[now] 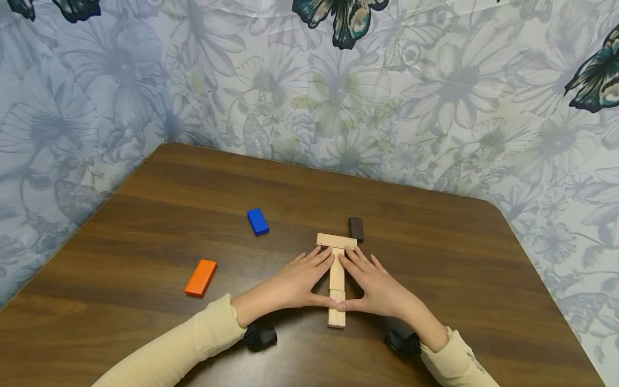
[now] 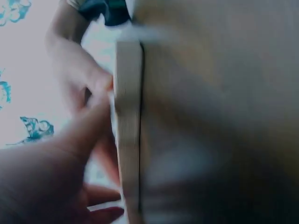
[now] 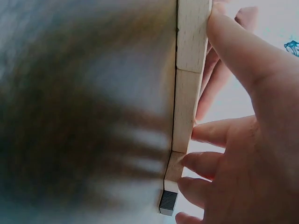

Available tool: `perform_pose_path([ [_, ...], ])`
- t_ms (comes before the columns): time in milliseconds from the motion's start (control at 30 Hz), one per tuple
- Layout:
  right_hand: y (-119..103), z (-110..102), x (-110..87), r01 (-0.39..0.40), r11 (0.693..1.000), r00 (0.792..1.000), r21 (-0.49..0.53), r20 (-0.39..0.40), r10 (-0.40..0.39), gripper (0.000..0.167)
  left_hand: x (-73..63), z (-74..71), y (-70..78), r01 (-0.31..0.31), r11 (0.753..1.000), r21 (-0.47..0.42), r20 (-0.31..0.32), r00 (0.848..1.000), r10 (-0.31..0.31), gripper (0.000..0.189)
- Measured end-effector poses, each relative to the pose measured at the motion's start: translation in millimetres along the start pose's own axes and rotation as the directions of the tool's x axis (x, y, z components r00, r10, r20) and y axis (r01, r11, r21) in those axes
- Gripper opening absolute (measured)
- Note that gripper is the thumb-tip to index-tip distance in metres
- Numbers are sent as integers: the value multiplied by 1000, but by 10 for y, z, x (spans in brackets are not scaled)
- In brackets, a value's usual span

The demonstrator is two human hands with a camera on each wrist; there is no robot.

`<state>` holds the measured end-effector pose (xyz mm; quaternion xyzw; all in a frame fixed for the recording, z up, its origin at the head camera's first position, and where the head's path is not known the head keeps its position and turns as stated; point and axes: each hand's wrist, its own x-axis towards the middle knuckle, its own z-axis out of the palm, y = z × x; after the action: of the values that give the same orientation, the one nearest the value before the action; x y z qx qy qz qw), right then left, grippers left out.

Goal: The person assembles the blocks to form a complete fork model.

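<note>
Three plain wooden blocks lie flat in a T shape. The crosspiece block (image 1: pixel 336 241) is at the far end, with an upper stem block (image 1: pixel 337 274) and a lower stem block (image 1: pixel 337 318) lined up end to end below it. My left hand (image 1: pixel 302 279) lies along the left of the stem, fingers extended to the crosspiece. On the other side my right hand (image 1: pixel 374 282) mirrors it. Both thumbs touch the lower stem block near its middle. In the right wrist view, straight fingertips (image 3: pixel 188 161) rest at the crosspiece's edge.
A dark brown block (image 1: pixel 356 229) sits just behind the crosspiece's right end. Farther left are a blue block (image 1: pixel 258 221) and an orange block (image 1: pixel 200 278). The wooden table (image 1: pixel 435 258) backs onto a flower-patterned cloth (image 1: pixel 271 80).
</note>
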<state>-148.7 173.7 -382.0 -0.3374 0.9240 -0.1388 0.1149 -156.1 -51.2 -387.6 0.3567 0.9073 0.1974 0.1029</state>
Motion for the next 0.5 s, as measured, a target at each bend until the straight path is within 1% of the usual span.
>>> perform_pose_path([
  [33, 2, 0, -8, 2, 1000, 1000, 1, -4, -2, 98, -1, -35, -7, 5, 1000, -10, -12, 1000, -5, 92],
  [100, 7, 3, -21, 9, 1000, 1000, 2, -12, -9, 97, -8, -140, -45, 23, 999, -44, -56, 998, -25, 90],
  [167, 9, 6, -29, 16, 1000, 1000, 1, -18, -16, 97, -26, -279, -121, 44, 995, -87, -118, 992, -54, 87],
  [200, 11, 8, -32, 19, 1000, 1000, 3, -21, -19, 97, -40, -349, -176, 50, 993, -105, -155, 986, -66, 86],
  [267, 13, 11, -41, 24, 1000, 999, 2, -23, -24, 97, -82, -488, -299, 59, 988, -139, -221, 971, -89, 84],
  [333, 13, 13, -51, 27, 1000, 999, 5, -23, -27, 97, -138, -596, -449, 73, 985, -158, -272, 955, -115, 83],
  [433, 14, 14, -64, 34, 999, 999, 7, -25, -34, 98, -231, -703, -685, 103, 976, -190, -322, 933, -161, 81],
  [500, 16, 17, -70, 39, 999, 999, 12, -26, -38, 98, -284, -738, -846, 118, 970, -215, -332, 925, -186, 80],
])
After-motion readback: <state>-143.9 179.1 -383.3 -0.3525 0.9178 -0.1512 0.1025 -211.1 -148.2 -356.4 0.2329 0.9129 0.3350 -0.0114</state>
